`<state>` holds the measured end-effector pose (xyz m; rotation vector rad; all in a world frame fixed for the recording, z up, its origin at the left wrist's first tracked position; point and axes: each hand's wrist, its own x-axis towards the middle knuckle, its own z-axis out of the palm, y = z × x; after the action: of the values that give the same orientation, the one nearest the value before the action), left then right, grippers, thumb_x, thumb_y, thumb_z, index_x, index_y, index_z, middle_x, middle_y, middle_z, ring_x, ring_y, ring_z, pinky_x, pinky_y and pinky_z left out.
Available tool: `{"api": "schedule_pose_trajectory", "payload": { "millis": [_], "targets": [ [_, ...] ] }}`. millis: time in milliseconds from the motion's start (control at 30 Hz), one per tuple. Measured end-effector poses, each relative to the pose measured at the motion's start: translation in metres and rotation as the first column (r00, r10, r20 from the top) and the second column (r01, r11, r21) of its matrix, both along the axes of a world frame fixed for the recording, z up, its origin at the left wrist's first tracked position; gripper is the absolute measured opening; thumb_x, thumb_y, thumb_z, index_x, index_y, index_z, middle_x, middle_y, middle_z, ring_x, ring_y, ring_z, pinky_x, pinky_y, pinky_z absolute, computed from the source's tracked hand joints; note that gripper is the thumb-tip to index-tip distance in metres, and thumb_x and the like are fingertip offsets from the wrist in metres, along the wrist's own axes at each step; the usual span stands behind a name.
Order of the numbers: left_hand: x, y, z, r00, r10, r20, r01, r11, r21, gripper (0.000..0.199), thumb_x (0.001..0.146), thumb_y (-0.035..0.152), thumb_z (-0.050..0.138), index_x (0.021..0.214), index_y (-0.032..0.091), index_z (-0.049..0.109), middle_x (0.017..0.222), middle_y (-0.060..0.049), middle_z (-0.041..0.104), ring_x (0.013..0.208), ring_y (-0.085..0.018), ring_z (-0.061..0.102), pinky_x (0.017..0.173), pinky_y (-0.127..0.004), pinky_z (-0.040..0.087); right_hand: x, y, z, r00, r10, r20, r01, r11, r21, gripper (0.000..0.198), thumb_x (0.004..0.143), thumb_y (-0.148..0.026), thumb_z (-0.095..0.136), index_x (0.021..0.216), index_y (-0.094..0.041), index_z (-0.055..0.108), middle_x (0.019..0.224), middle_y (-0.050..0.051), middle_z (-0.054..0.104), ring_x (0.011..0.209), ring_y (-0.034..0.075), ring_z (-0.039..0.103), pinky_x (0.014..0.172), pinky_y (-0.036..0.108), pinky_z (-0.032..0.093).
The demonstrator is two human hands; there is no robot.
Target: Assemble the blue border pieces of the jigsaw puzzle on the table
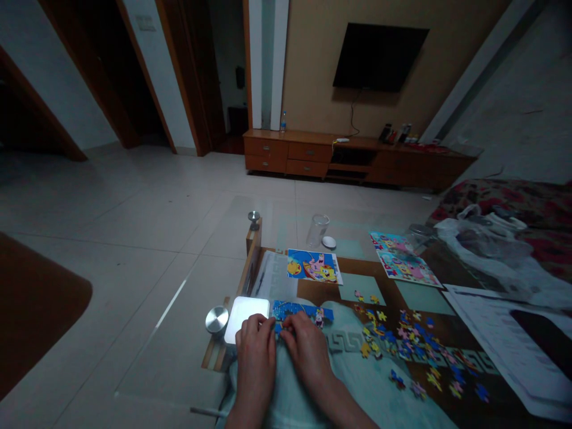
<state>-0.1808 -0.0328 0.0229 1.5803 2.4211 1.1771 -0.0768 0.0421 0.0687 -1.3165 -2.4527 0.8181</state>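
Observation:
A partly joined jigsaw puzzle (300,310), mostly blue, lies on the glass table just beyond my hands. My left hand (257,342) is closed with curled fingers by the puzzle's near left corner; its fingertips hide whatever they hold. Thumb and index finger of my right hand (307,345) pinch at a small blue puzzle piece (277,328) between the two hands, below the joined strip. Many loose puzzle pieces (415,336) are scattered to the right. A cartoon picture card (313,266) lies behind the puzzle.
A white square lid or box (245,316) sits left of the puzzle. Farther back stand a clear jar (317,229) and a white lid (329,242). More picture cards (409,267), a plastic bag (500,244), papers (504,339) and a dark phone-like object (545,342) are on the right.

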Motion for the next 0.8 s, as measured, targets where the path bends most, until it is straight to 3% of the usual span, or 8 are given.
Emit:
{"api": "schedule_pose_trajectory", "payload": {
  "millis": [367,800],
  "targets": [
    [0.001,0.000,0.002,1.000,0.016,-0.010,-0.016,1.000,0.010,0.025,0.089,0.015,0.045,0.102,0.020,0.065,0.097,-0.007,0.059,0.092,-0.024,0.054,0.078,-0.037,0.041,-0.002,0.005,-0.004,0.999,-0.015,-0.046,0.016,1.000,0.019,0.012,0.085,-0.008,0.059,0.089,-0.016,0.066,0.090,0.005,0.066,0.084,0.020,0.063,0.074,0.029,0.044],
    [0.003,0.000,0.003,1.000,0.018,-0.011,-0.017,1.000,0.013,0.027,0.090,0.015,0.042,0.105,0.020,0.064,0.097,-0.007,0.058,0.093,-0.024,0.054,0.077,-0.037,0.041,-0.006,0.010,0.011,0.998,0.011,0.062,-0.009,0.999,-0.035,0.014,0.084,-0.006,0.057,0.088,-0.015,0.067,0.095,0.007,0.067,0.086,0.021,0.062,0.075,0.029,0.041]
  ]
}}
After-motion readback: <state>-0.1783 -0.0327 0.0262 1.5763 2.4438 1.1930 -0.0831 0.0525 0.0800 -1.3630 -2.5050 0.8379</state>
